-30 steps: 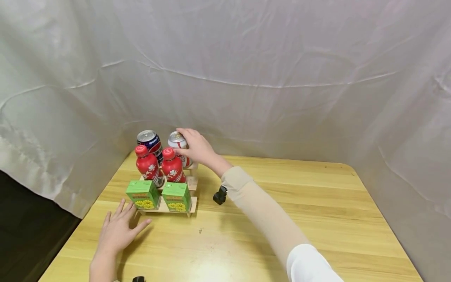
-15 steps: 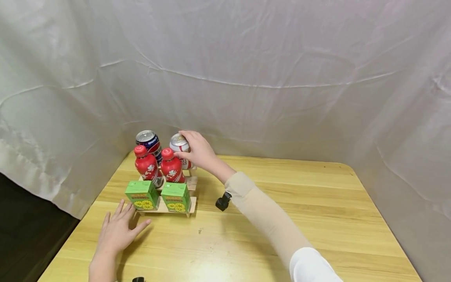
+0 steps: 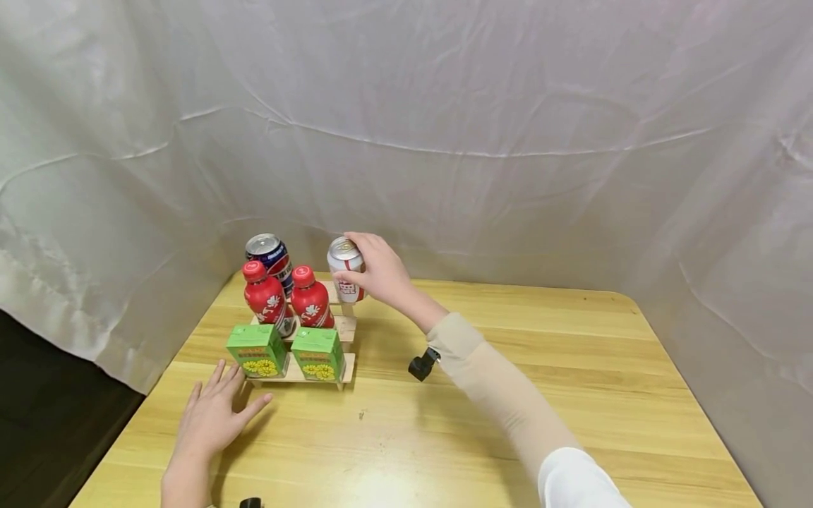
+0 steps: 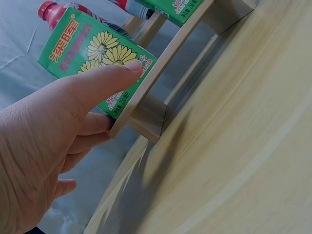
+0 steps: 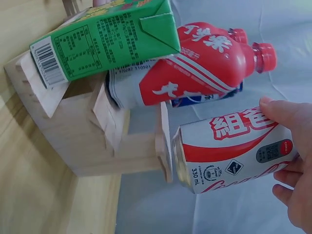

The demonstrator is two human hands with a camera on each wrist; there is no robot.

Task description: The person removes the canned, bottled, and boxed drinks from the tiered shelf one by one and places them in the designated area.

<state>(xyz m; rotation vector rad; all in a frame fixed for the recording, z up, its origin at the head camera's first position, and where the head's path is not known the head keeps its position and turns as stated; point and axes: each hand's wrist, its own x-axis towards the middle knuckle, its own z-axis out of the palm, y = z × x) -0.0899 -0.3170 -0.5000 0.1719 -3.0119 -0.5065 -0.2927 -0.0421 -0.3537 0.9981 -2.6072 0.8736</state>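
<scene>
My right hand (image 3: pixel 381 271) grips a white-and-red soda can (image 3: pixel 346 267) near its top, fingers curled round it. The can is at the right end of the top step of a wooden three-step rack (image 3: pixel 348 328); in the right wrist view the can's base is close to that step's edge. My left hand (image 3: pixel 212 416) lies with fingers spread at the rack's front left corner, its fingertips beside a green drink carton (image 3: pixel 257 353). In the left wrist view the left thumb overlaps the carton's front, and the fingers are partly hidden behind the carton and the step.
A second green carton (image 3: pixel 319 355) stands on the bottom step. Two red bottles (image 3: pixel 269 300) are on the middle step, and a dark blue can (image 3: pixel 269 257) stands at top left. The wooden table (image 3: pixel 540 353) extends right; a grey curtain (image 3: pixel 483 197) hangs behind.
My right hand has carried the white-and-red can to the right, away from behind the right red bottle. The left hand and the other drinks have stayed in place.
</scene>
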